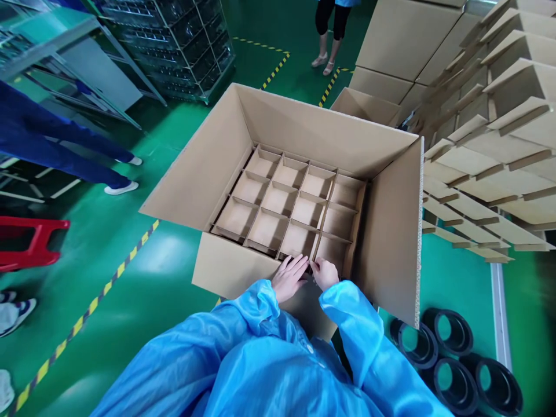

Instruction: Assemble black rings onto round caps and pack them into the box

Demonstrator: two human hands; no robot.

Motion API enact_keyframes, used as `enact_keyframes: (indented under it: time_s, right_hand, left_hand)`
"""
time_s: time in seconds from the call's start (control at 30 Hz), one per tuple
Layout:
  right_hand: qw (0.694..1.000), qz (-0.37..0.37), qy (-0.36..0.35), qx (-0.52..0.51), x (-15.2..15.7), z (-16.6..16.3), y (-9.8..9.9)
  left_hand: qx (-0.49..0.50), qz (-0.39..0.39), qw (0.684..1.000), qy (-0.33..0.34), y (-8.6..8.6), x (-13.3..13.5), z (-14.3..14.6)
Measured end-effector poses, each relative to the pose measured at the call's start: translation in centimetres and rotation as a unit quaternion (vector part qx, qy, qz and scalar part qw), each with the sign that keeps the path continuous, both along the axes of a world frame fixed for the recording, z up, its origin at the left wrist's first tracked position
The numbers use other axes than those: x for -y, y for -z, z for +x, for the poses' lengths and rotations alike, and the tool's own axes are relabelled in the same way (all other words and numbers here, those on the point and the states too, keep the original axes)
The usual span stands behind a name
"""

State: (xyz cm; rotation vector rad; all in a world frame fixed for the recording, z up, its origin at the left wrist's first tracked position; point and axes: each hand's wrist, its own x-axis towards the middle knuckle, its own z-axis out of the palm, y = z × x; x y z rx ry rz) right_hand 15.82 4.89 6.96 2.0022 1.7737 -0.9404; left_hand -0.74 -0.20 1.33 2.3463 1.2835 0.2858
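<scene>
In front of me stands an open cardboard box [382,231] with its flaps spread. Inside it sits a cardboard divider [278,200] that splits the space into several square cells. My left hand [288,279] lies over the near edge of the box with its fingers stretched toward the divider. Close beside it, my right hand [325,274] is closed, its thumb and fingertips pinched on the near end of a divider strip. The exact contact under the fingertips is partly hidden. Both arms wear blue sleeves.
Stacked cardboard dividers [499,156] rise at the right, with large cartons [391,40] behind. Black cylinders [452,385] stand at lower right. A red stool [35,243] is at left, near a person's legs [65,133]. A loaded rack [174,46] and another person [332,29] are farther back.
</scene>
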Motion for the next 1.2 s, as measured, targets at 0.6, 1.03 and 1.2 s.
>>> enact_keyframes:
  time_s: [0.6, 1.03, 1.2]
  right_hand:
    - [0.998, -0.007, -0.012, 0.065, 0.0, -0.5, 0.5]
    - [0.934, 0.358, -0.018, 0.008, -6.9, -0.3, 1.6]
    - [0.937, 0.347, -0.014, 0.042, -11.4, -1.2, 5.3]
  left_hand:
    - [-0.023, -0.094, 0.992, -0.085, -1.8, -0.7, 1.5]
    - [0.006, -0.059, 0.994, -0.088, -1.1, 0.2, 0.7]
    - [0.081, 0.029, 0.993, -0.086, -2.5, 0.5, -1.4]
